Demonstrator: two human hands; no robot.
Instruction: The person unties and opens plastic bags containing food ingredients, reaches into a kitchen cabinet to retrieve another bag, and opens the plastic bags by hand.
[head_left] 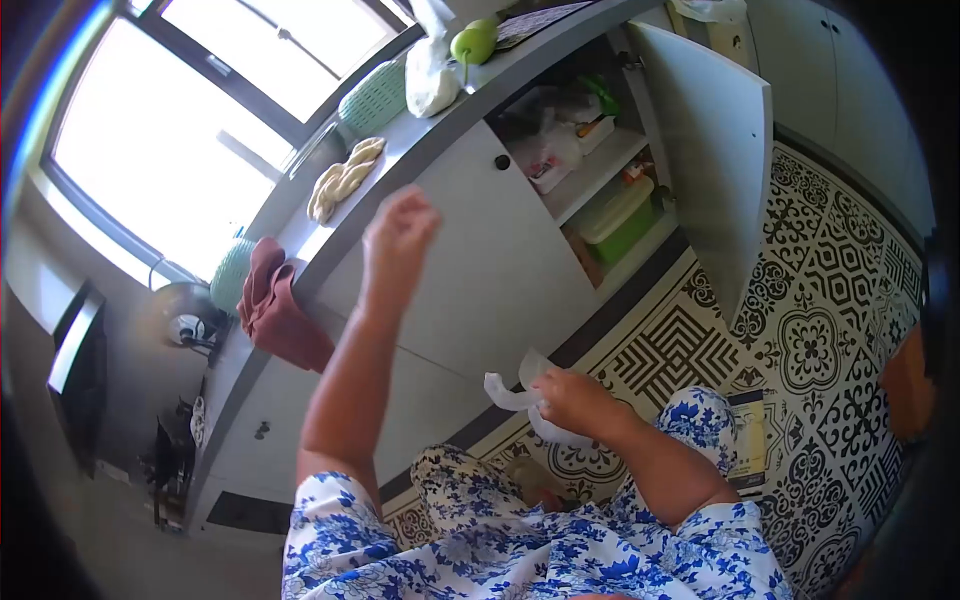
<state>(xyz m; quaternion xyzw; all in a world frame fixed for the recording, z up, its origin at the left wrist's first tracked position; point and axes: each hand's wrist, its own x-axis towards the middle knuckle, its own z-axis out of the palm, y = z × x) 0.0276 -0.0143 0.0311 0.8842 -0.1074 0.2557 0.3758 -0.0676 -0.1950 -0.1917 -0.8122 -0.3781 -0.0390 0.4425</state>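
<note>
My left hand [402,228] is raised in front of the white cabinet front, just below the counter edge. Its fingers look curled in, slightly blurred, and I cannot make out anything in them. Lower down, my right hand [575,402] is closed on a white translucent plastic piece [512,398]. One curved strip of it sticks out to the left, and more hangs below the fingers. Nearest my left hand on the counter lie a twisted cream cloth [345,182] and a reddish-brown cloth [282,315] draped over the edge.
An open cabinet door [712,140] juts out at the right. Shelves inside hold plastic bags and a green lidded box [618,228]. The counter carries a green basket [372,98], a white plastic bag [432,82] and a round green fruit [474,42]. Patterned tiles [805,345] cover the floor.
</note>
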